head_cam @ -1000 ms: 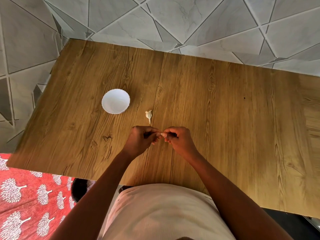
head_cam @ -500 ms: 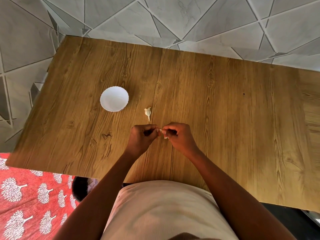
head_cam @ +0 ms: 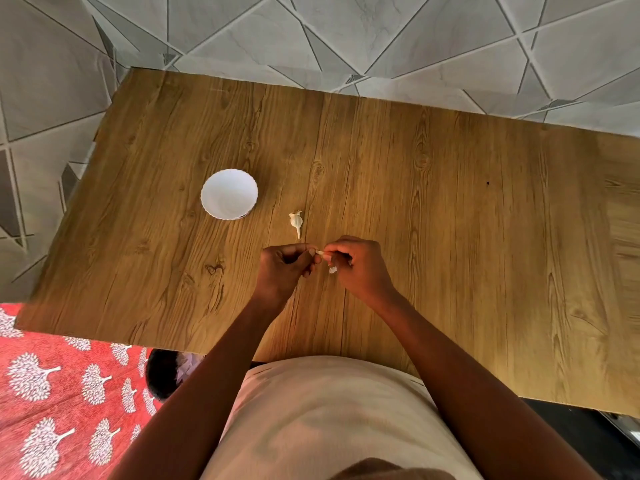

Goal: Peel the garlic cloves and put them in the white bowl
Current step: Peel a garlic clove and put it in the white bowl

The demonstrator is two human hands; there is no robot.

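Wood table point(head_cam: 450, 237) — bowl point(head_cam: 229, 194) lies up-left, nearer the left hand point(head_cam: 282, 268). Both hands pinch one clove point(head_cam: 320, 253); right hand point(head_cam: 360, 268) picks skin.

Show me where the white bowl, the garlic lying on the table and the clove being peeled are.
white bowl point(head_cam: 229, 194): head view, inner bottom.
garlic on the table point(head_cam: 296, 221): head view, its bulb.
clove being peeled point(head_cam: 320, 253): head view, tip showing between both hands.

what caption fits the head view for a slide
Both hands, left hand and right hand, pinch a garlic clove above the wooden table, white bowl empty.
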